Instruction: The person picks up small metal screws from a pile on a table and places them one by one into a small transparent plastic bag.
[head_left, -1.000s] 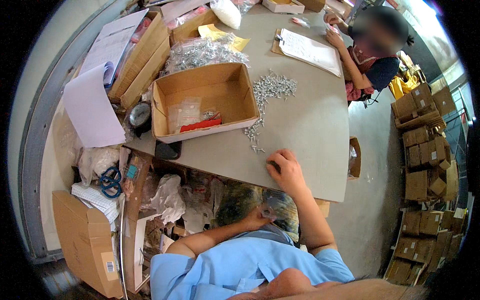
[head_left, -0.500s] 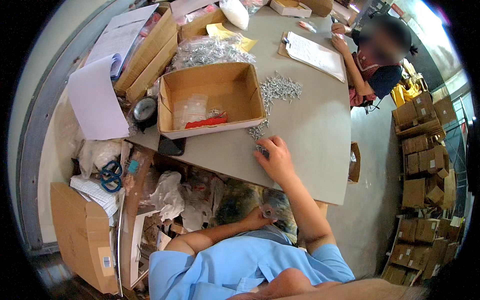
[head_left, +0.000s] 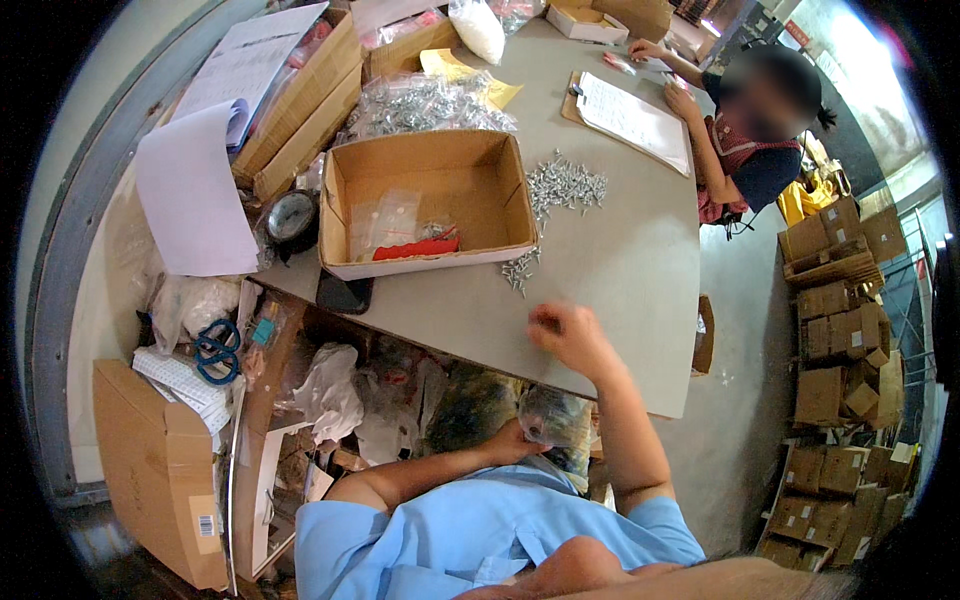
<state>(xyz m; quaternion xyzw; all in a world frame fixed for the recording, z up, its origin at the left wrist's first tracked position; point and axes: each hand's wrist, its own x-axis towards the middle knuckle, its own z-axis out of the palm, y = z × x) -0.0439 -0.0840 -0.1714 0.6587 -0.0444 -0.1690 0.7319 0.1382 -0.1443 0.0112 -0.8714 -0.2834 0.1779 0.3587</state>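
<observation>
My right hand (head_left: 575, 338) hovers over the near part of the grey table (head_left: 630, 290), its fingers curled closed and slightly blurred. The small screws that lay beneath its fingertips are gone from that spot, and the closed fingers hide them. Below the table edge, close to my body, my left hand (head_left: 508, 442) grips a clear plastic bag (head_left: 552, 418). Loose silvery screws (head_left: 568, 186) lie in a scattered heap beyond my right hand, trailing toward me along an open cardboard box (head_left: 430, 262). Inside that box are clear bags (head_left: 393, 222) and something red (head_left: 418, 247).
Filled clear bags of metal parts (head_left: 430, 103) sit behind the box. A black phone (head_left: 345, 292) and a round dark object (head_left: 291, 215) lie beside it. Across the table a person (head_left: 745, 150) works near a clipboard (head_left: 632, 120). Stacked cartons (head_left: 835, 310) stand at right.
My right hand has drawn back from the near end of the screw trail toward my body, fingers curled. The bag in my left hand shows more fully. The other person's hands have shifted.
</observation>
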